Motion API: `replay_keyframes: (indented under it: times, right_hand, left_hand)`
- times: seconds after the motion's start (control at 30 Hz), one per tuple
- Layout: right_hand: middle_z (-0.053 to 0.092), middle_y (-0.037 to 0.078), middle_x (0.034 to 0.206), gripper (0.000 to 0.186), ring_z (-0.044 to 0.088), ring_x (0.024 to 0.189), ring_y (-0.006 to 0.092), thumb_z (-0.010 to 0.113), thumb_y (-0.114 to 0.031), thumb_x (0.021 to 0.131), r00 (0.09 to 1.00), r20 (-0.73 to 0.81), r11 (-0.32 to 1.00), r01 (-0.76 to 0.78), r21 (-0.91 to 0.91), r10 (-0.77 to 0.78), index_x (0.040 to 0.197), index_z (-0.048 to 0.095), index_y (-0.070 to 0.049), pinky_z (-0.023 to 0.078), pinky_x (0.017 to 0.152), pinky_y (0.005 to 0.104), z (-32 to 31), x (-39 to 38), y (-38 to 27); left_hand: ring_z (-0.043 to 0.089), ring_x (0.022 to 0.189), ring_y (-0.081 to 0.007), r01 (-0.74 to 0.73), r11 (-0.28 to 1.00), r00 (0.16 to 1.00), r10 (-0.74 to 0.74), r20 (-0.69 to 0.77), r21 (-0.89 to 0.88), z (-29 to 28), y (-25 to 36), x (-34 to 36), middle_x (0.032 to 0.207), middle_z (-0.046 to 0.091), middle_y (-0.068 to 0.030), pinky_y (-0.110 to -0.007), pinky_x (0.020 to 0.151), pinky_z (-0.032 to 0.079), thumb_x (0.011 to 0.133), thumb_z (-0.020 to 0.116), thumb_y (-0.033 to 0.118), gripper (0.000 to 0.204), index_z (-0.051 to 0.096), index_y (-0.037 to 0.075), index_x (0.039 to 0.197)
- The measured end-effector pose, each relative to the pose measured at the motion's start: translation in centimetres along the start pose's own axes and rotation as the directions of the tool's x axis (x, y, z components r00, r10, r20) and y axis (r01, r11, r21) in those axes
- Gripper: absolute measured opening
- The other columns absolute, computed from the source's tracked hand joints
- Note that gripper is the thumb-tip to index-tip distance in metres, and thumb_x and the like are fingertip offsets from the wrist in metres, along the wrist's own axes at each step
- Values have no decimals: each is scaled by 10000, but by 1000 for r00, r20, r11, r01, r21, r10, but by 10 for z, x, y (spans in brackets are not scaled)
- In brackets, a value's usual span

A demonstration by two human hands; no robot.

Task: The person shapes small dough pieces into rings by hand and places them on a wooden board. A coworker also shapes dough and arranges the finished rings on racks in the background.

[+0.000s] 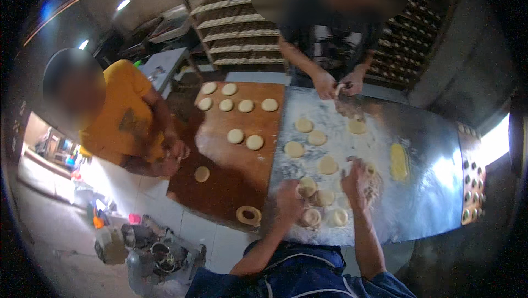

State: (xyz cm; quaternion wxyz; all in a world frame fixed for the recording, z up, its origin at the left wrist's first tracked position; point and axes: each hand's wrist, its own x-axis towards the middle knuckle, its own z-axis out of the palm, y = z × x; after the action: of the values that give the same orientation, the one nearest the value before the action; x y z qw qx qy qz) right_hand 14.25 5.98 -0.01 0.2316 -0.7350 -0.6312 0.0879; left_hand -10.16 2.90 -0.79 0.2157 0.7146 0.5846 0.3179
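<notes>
On the floured metal tabletop (379, 210), my left hand (289, 201) has its fingers at the edge of a pale flat dough round (308, 187), seemingly gripping it. My right hand (356, 179) is over the flour to the right, fingers apart, beside a small piece of dough (369, 169). Between and below my hands lie several more dough rounds, among them one with a pressed ring (311, 217) and a smooth one (337, 217). Farther off are another dough round (328, 165) and a flattened one (357, 126).
A co-worker's hands (342, 84) work dough across the table. At left, a person in orange stands by a wooden board (258, 160) bearing several dough rounds and a dough ring (248, 215). A yellow slab (400, 161) lies at right. Loaded racks (236, 20) stand behind; machinery (159, 259) is on the floor.
</notes>
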Motion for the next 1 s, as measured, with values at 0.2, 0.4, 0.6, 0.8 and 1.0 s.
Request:
replay_keyframes:
  times: [0.2,0.4,0.6,0.8,1.0]
  right_hand:
    - [580,231,1228,386,516,1199,427,568,-154,916,863,283,869,290,400,-418,1264,538,13,410,1018,567,112,28,-226]
    - [578,289,1206,343,533,1206,432,580,-111,896,914,-79,894,405,190,-397,1173,543,89,408,1056,529,227,126,-224]
    - [677,153,967,321,660,972,295,781,-208,792,830,291,832,316,455,-475,1007,644,-12,532,825,424,151,107,-240]
    - [710,181,911,273,685,874,367,757,-196,786,980,118,873,84,480,-159,1002,685,-45,528,767,455,38,77,-103]
    - [674,214,974,278,631,990,388,736,-147,781,979,-178,995,-104,1,103,1030,667,-45,474,902,471,16,64,18]
  left_hand:
    - [532,1081,-429,424,817,707,-29,-707,390,-116,-270,-12,1096,574,-261,-562,949,397,918,564,152,251,566,-21,1100]
    - [565,1038,-417,340,786,935,-223,-276,517,-167,-273,58,1015,597,-237,-534,891,471,888,608,63,274,534,-27,1137]
    - [607,1044,-358,266,963,949,-255,-186,34,-154,-272,7,1060,637,-192,-459,888,503,845,637,-22,385,538,4,1215]
    - [625,1053,-347,175,851,984,-161,70,-495,-56,-82,60,1124,630,-220,-458,894,504,834,702,59,482,500,7,1269]
    - [596,1020,-400,46,932,939,82,-335,358,46,-63,76,1093,608,-226,-530,836,467,895,684,223,364,537,25,1162]
